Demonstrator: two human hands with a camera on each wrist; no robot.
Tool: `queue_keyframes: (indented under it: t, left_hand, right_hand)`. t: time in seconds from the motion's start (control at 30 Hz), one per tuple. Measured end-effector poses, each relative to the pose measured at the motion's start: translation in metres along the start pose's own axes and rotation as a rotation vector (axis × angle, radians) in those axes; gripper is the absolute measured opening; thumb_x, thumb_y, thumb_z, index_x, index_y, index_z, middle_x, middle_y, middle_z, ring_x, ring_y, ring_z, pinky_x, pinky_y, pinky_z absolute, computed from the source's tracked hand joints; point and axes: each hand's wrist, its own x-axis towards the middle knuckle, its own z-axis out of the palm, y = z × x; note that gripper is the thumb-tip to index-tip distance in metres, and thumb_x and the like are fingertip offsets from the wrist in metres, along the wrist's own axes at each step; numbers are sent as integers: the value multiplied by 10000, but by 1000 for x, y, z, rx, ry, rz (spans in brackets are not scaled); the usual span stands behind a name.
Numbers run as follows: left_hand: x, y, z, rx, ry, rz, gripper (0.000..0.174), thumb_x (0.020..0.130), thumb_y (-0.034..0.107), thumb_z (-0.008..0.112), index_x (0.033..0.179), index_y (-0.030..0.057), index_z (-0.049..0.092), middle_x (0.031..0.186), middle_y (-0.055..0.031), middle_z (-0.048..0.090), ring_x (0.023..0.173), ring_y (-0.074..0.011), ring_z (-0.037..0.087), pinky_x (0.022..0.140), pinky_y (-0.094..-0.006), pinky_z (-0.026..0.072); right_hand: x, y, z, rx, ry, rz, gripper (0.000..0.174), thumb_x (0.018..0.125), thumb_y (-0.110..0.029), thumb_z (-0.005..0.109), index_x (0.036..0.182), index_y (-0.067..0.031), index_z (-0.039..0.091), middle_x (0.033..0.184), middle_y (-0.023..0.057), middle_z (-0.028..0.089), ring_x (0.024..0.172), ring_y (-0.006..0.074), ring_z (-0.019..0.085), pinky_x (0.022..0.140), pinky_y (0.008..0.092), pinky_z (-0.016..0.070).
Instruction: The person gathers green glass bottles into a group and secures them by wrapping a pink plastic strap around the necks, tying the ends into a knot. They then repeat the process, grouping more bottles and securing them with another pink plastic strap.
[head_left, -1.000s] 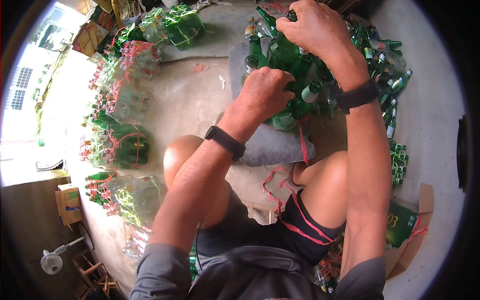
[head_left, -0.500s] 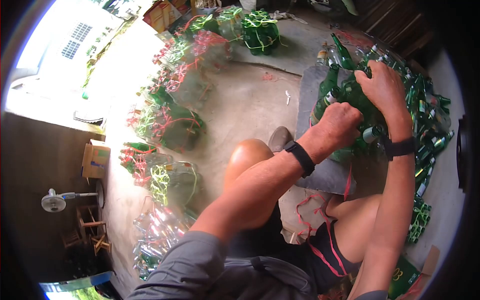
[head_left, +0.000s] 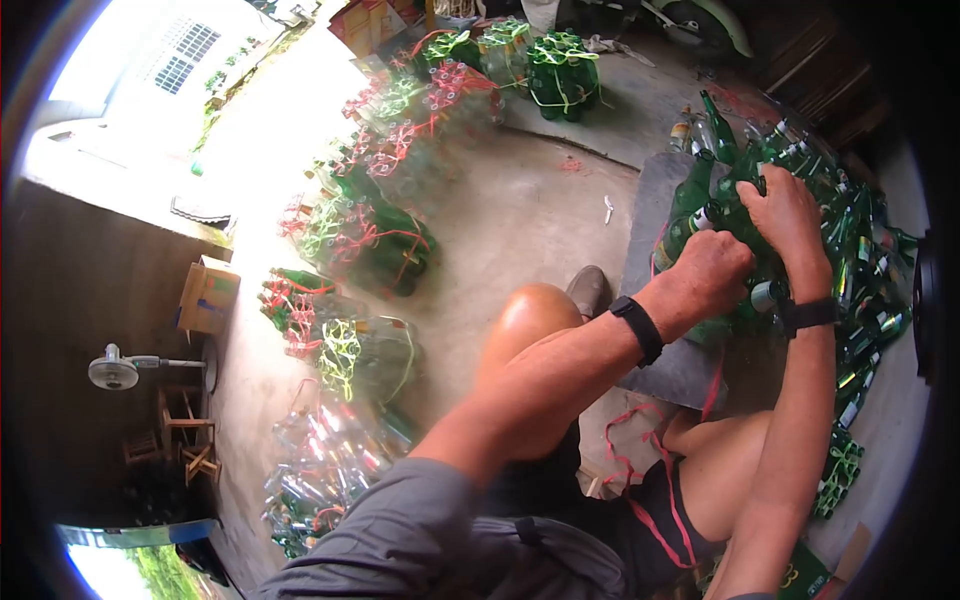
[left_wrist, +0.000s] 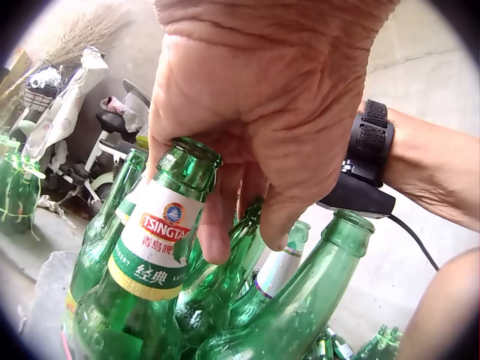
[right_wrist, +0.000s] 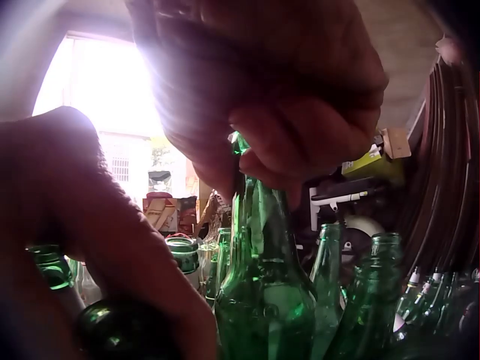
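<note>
Nearest the seated person, loose red string [head_left: 622, 452] lies on the floor at the near edge of the grey slab [head_left: 668, 375]. A cluster of green bottles [head_left: 700, 180] stands upright on the slab, packed neck to neck, and both hands are on it.

The left hand [head_left: 712, 272] sits on the near side of the cluster. Its grip is closed, the fingers curled down among the necks and around the neck of the labelled bottle [left_wrist: 161, 247]. That bottle's mouth is open and light passes clean through its glass. The right hand [head_left: 790, 212] is just beyond it, grip narrow, the fingertips pinching the top of a green bottle [right_wrist: 255, 247] in the middle of the cluster.

On the slab's far and right sides, loose green bottles [head_left: 868, 300] lie heaped on the floor. Left of the slab, across bare concrete, runs a row of tied bundles [head_left: 385, 245], each holding bottles bound with red or green string. More bundles [head_left: 560, 62] stand beyond the slab's far end. Well off to the left sit a cardboard box [head_left: 207, 297], whose contents I cannot tell, and a fan [head_left: 112, 372].
</note>
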Motion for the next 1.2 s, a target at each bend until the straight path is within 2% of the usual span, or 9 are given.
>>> queue_keyframes:
  t: [0.13, 0.43, 0.77, 1.0, 1.2]
  left_hand:
    - [1, -6, 11, 22, 50, 27, 211, 632, 152, 775, 835, 100, 749, 743, -155, 692, 789, -354, 715, 712, -462, 570]
    - [1, -4, 15, 36, 98, 2, 178, 617, 133, 753, 792, 101, 743, 719, -138, 690, 759, -340, 716, 688, -446, 569]
    - [-2, -3, 12, -11, 117, 0, 180, 639, 138, 758, 818, 114, 762, 729, -134, 697, 758, -330, 716, 695, -446, 569]
    - [1, -6, 19, 14, 114, -14, 184, 638, 150, 762, 821, 128, 763, 730, -128, 698, 751, -335, 713, 687, -446, 569]
    - [3, -9, 25, 26, 148, -15, 123, 638, 153, 758, 754, 114, 745, 709, -134, 690, 738, -335, 711, 670, -451, 567]
  right_hand:
    - [3, 6, 14, -17, 23, -48, 389, 898, -371, 667, 993, 6, 658, 1025, 278, 689, 1021, 480, 639, 875, 563, 510]
    - [2, 4, 13, -15, 26, -69, 351, 903, -336, 675, 933, 9, 615, 987, 282, 686, 976, 499, 637, 838, 586, 497]
    - [-1, 3, 21, -9, 60, -115, 344, 914, -332, 672, 962, 3, 612, 963, 287, 684, 970, 495, 641, 832, 585, 504]
    - [-5, 3, 24, 51, 75, -78, 374, 926, -362, 650, 963, 8, 613, 974, 293, 683, 970, 500, 631, 835, 586, 492]
    - [-1, 5, 30, 28, 73, -64, 374, 935, -359, 626, 964, 14, 609, 1007, 291, 689, 986, 499, 636, 836, 588, 492]
